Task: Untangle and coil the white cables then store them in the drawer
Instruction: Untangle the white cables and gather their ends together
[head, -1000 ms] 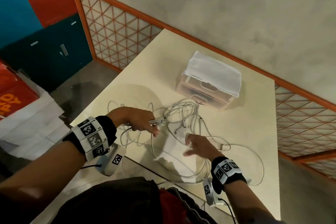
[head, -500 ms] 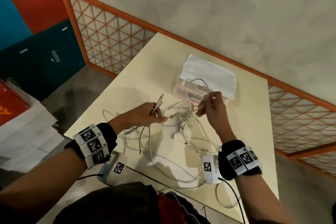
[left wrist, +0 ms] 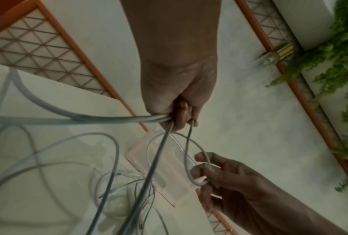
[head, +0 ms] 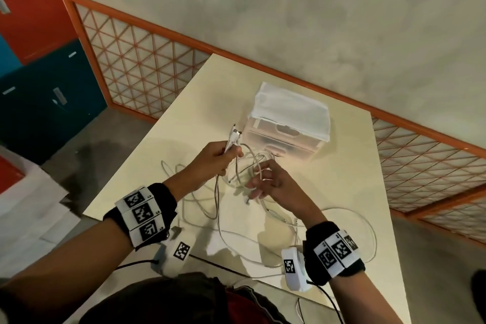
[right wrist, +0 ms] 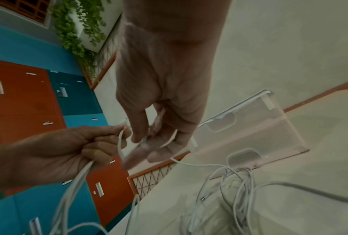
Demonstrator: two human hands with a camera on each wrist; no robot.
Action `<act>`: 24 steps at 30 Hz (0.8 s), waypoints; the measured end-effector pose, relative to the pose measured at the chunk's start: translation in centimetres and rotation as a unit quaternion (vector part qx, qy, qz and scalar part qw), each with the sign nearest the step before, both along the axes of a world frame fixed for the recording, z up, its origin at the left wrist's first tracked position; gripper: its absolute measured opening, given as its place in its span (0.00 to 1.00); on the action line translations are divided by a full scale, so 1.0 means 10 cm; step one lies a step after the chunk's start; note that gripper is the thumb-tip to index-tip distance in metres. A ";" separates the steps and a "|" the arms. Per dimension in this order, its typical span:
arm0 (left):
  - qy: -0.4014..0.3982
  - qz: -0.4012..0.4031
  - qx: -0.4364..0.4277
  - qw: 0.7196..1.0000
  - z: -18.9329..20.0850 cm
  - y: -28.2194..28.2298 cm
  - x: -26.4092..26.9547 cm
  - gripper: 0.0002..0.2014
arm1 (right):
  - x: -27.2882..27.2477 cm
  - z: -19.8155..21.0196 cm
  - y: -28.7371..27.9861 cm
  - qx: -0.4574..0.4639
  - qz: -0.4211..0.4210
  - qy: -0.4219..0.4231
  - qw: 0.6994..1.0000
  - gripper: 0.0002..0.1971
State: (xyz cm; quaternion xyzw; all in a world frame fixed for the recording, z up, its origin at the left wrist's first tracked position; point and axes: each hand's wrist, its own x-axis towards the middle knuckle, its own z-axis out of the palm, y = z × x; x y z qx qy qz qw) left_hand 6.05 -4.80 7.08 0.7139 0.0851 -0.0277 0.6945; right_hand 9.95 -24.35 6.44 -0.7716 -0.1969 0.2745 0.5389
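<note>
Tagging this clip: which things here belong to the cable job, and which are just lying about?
Job:
- white cables, tangled on the table
- drawer box, shut
- left hand gripping cable ends
- right hand pinching a loop

Bystanders:
- cloth on the box
- lockers
- plants

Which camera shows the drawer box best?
The head view: the whole drawer box shows, both drawers shut. The right wrist view shows only its front. In the left wrist view, cables cross it.
</note>
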 end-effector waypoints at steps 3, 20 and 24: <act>-0.016 -0.038 0.031 0.999 0.04 -0.05 -0.02 0.12 | -0.01 0.01 0.03 -0.049 -0.069 -0.133 0.988 0.32; -0.029 -0.156 0.076 0.984 0.19 -0.10 -0.18 0.17 | -0.03 0.59 0.24 0.097 -0.084 -0.068 0.989 0.10; -0.034 -0.149 0.082 0.985 0.23 -0.09 -0.20 0.16 | -0.04 0.57 0.26 0.100 -0.102 -0.067 0.987 0.06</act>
